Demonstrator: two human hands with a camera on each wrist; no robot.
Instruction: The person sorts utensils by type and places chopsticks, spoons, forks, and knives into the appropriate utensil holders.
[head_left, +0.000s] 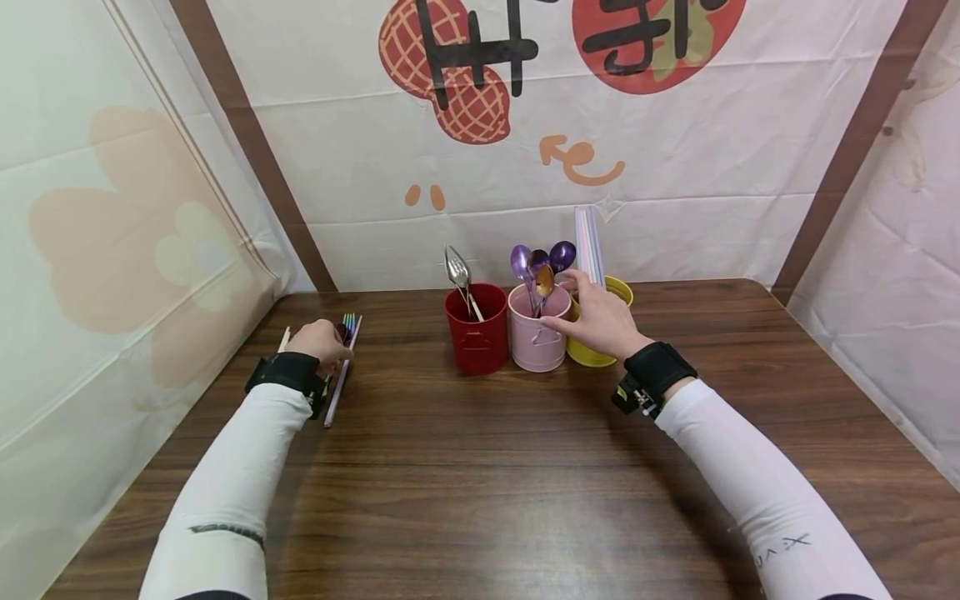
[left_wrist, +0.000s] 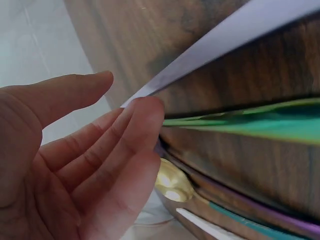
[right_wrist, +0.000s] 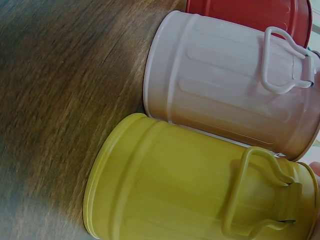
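Note:
At the left of the table, my left hand (head_left: 318,343) is over a row of cutlery. Its thumb stands apart from the fingers, which are gently bent, and nothing is between them. Past the fingertips run a shiny green handle (left_wrist: 280,122) and a pale lilac stick (left_wrist: 215,47). Below them lie a gold spoon (left_wrist: 172,182) with a teal handle and a purple handle (left_wrist: 260,207). My right hand (head_left: 600,321) reaches to the pink bucket (head_left: 537,350), thumb and fingers spread at its rim. Purple and gold spoons (head_left: 545,279) stand in that bucket.
A red bucket (head_left: 480,346) with forks (head_left: 459,271) stands left of the pink one. The yellow bucket (right_wrist: 175,180), close on its other side, holds pale striped sticks (head_left: 588,242). A white printed curtain (head_left: 675,225) hangs along the table's back edge.

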